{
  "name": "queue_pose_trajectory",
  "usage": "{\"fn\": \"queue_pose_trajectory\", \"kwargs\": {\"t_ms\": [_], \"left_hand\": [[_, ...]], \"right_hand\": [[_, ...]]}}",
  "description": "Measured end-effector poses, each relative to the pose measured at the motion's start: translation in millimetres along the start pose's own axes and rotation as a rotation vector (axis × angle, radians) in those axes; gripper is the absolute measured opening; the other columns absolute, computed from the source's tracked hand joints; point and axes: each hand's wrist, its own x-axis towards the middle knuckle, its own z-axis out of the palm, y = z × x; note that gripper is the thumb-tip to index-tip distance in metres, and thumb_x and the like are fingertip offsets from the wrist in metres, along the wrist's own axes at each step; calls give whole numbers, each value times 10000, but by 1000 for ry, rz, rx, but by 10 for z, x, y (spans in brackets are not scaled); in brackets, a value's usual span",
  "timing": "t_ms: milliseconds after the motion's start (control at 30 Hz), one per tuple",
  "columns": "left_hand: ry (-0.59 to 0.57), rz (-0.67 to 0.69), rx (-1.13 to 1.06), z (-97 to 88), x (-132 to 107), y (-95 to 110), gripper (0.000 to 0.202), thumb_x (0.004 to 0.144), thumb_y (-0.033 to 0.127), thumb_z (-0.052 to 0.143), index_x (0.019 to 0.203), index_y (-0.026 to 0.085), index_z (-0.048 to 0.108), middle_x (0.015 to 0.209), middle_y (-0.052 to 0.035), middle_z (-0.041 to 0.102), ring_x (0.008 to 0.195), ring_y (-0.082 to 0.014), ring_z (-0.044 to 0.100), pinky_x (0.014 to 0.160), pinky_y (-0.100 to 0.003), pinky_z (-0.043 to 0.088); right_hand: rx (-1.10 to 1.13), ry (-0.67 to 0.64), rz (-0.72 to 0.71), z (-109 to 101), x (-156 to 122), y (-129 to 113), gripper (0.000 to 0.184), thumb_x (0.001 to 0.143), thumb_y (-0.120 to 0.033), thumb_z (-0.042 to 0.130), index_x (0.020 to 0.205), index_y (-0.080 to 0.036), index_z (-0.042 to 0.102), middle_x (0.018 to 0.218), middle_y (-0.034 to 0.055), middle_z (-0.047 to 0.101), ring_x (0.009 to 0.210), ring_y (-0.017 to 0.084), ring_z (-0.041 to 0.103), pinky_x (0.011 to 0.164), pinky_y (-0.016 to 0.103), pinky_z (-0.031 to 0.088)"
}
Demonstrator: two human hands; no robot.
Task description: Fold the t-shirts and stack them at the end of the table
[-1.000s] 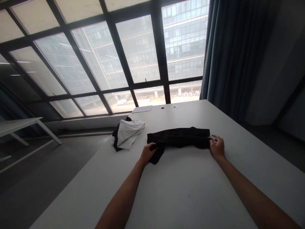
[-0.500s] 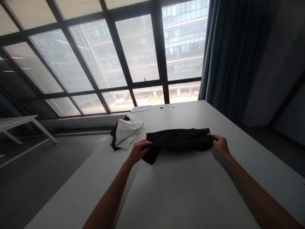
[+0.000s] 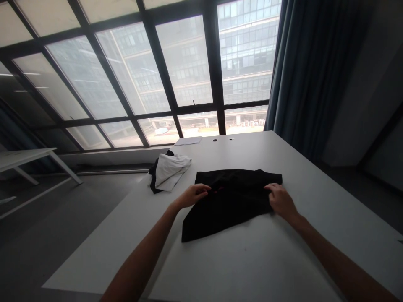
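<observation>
1. While both hands rest on the black garment [image 3: 226, 201], it lies flat on the white table [image 3: 252, 260], about mid-top and a little toward the far side from the person.
2. Left hand [image 3: 193, 195]: at the garment's upper left. The fingers are curled and closed on a pinch of cloth, next to a small red mark on the fabric.
3. Right hand [image 3: 280, 199]: on the garment's upper right, knuckles up, fingertips bent down onto the cloth. I cannot tell whether it grips or only presses. The hands are apart, with most of the garment's width between them.
4. Done, as far as it shows: the cloth is down on the tabletop and none of it hangs over an edge. The far edge runs fairly straight from side to side, and the surface looks mostly smooth.
5. Left, by my reading: the outline is uneven. The near left corner juts toward the person in a point, the near edge slants, and the right side is shorter. It is no squared packet, so I judge the handling about midway.
6. Nearby: a crumpled white-and-black garment [image 3: 168, 172] lies to the left and slightly farther off. It is apart from the black one, and neither hand touches it.
7. Far end of the table: a sheet of paper [image 3: 188, 141] and two small holes [image 3: 215, 140].
8. Surround: a large gridded window [image 3: 176, 63] ahead, a dark curtain [image 3: 308, 75] at right and a second table [image 3: 25, 153] far left.
</observation>
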Motion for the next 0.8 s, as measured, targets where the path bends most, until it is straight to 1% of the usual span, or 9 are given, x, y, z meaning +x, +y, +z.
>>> {"fn": "queue_pose_trajectory", "kwargs": {"t_ms": [67,100,167,233,300,367,567,700,800], "left_hand": [[152,83,119,91,377,-151,326,955,365,577,1230,239,699,1268,-79,676,1189,-237,618,1068,-368,451],[150,97,182,149,541,-231,347,953,363,575,1258,242,686,1340,-84,637,1263,-245,575,1119,-383,407],[74,42,310,272,783,-384,406,964,386,552,1346,269,629,1468,-72,547,1401,-263,448,1185,-442,312],[-22,-49,396,388,904,-517,476,978,437,526,1440,326,531,1541,-38,472,1479,-278,328,1205,-527,232],[-51,-121,439,483,936,-621,525,985,485,500,1494,368,445,1573,-16,430,1510,-288,256,1202,-588,176],[-18,-175,461,558,933,-694,540,995,506,464,1513,364,413,1590,-19,402,1521,-298,221,1201,-606,144],[105,-356,499,709,1007,-740,553,1031,499,302,1522,267,406,1621,-88,334,1520,-360,189,1167,-679,131],[91,-385,486,674,1029,-718,629,996,597,347,1516,251,420,1604,-115,362,1505,-386,222,1151,-693,162],[57,-350,486,612,995,-714,744,908,696,483,1520,278,413,1590,-109,390,1490,-380,265,1160,-653,197]], "right_hand": [[41,-84,-76,135,-63,-495,404,931,-193,427,1229,-184,699,1276,108,654,1162,251,574,1042,362,430],[37,-136,-94,219,-106,-714,400,956,-237,432,1267,-200,680,1307,110,637,1168,256,566,1030,363,432],[-8,-222,-147,403,-206,-1041,438,984,-326,442,1385,-236,596,1410,112,575,1223,275,529,1022,388,425],[-66,-304,-182,568,-296,-1202,547,973,-438,488,1502,-305,457,1535,106,463,1315,320,461,1041,461,397],[-119,-391,-187,677,-351,-1227,609,954,-521,509,1524,-327,419,1588,116,393,1386,372,389,1077,545,333],[-145,-433,-189,717,-369,-1184,612,952,-548,497,1514,-311,440,1599,137,370,1423,403,335,1095,587,277],[-125,-424,-222,626,-326,-1076,579,950,-517,499,1486,-299,482,1578,131,405,1405,391,350,1088,563,288],[-63,-269,-180,530,-315,-934,460,986,-405,452,1395,-234,574,1472,123,517,1326,296,443,1069,429,357],[-174,-138,-66,439,-320,-735,422,964,-356,496,1352,-223,596,1412,140,537,1254,308,473,1001,417,404]]}}
